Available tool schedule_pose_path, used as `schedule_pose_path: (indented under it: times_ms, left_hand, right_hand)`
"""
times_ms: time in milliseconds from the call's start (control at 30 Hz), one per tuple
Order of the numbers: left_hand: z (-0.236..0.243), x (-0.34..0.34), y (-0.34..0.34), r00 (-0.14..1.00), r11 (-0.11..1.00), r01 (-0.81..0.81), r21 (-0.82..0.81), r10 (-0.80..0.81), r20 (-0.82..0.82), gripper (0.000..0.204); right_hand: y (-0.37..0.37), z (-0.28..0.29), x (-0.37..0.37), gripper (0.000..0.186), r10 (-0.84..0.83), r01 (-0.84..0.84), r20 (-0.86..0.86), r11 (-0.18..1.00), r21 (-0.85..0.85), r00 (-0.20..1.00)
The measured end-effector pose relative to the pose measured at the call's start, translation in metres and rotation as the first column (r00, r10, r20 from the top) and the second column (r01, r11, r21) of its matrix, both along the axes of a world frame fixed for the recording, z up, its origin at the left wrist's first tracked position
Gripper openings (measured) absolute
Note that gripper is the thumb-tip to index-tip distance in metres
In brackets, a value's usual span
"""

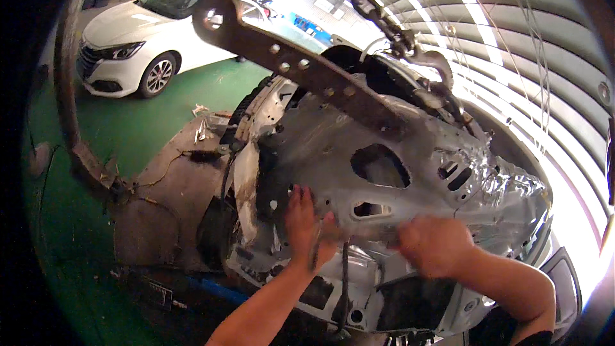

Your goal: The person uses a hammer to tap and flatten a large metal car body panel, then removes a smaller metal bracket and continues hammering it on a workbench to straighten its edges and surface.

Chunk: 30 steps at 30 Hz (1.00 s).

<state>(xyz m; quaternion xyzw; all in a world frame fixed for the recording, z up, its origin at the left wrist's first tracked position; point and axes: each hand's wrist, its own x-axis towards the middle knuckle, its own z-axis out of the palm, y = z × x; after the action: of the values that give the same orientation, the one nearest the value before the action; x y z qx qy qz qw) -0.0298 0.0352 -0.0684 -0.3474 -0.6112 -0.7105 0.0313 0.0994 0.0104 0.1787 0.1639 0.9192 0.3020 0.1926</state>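
Note:
A large grey sheet-metal car body panel (301, 154), holed, dented and scuffed, fills the middle. My left hand (306, 227) rests against its near left part, with fingers lying along the metal. Between thumb and palm runs a thin dark bar (315, 250), whose kind I cannot make out. To the right, my right hand (435, 247) is closed in a fist and smeared by motion. A blurred strip (371, 235) reaches from it toward the left hand; what it belongs to is unclear. An oval opening (371, 209) in the panel lies just beyond both hands.
Across the panel slants a rusty steel pulling bar (307, 64) with holes. A heavy chain (365, 3) with a hook (442, 67) hangs above it. A curved metal bar (66, 90) rises at left. Beyond stands a white car (147, 32) on the green floor (192, 90).

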Motion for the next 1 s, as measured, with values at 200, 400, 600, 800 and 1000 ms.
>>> schedule_pose_path:
  times_ms: [200, 400, 600, 800, 1000]
  left_hand:
    - [-0.008, -0.004, 0.012, 0.996, 0.998, -0.052, 0.038, 0.055, -0.066, 0.068]
    - [-0.002, 0.001, 0.012, 0.998, 0.998, -0.046, 0.035, 0.048, -0.045, 0.064]
    - [-0.006, -0.002, 0.011, 0.996, 0.997, -0.063, 0.037, 0.066, -0.066, 0.062]
    - [-0.014, -0.001, 0.019, 0.996, 0.995, -0.054, 0.088, 0.06, -0.062, 0.062]
    - [-0.009, -0.002, 0.009, 0.997, 0.998, -0.045, 0.049, 0.048, -0.06, 0.063]
  right_hand:
    - [0.0, -0.003, -0.004, 0.019, -0.115, 0.136, -0.258, 0.989, 0.065, 0.959]
    - [-0.012, -0.008, 0.001, 0.024, 0.07, -0.075, -0.092, 0.996, -0.051, 0.993]
    - [0.016, -0.005, 0.0, 0.022, -0.053, 0.08, -0.253, 0.992, 0.099, 0.966]
    - [-0.033, -0.007, -0.008, 0.025, 0.156, -0.147, 0.068, 0.982, -0.117, 0.985]
    - [0.0, -0.004, -0.005, 0.022, -0.101, 0.104, -0.123, 0.994, 0.017, 0.987]
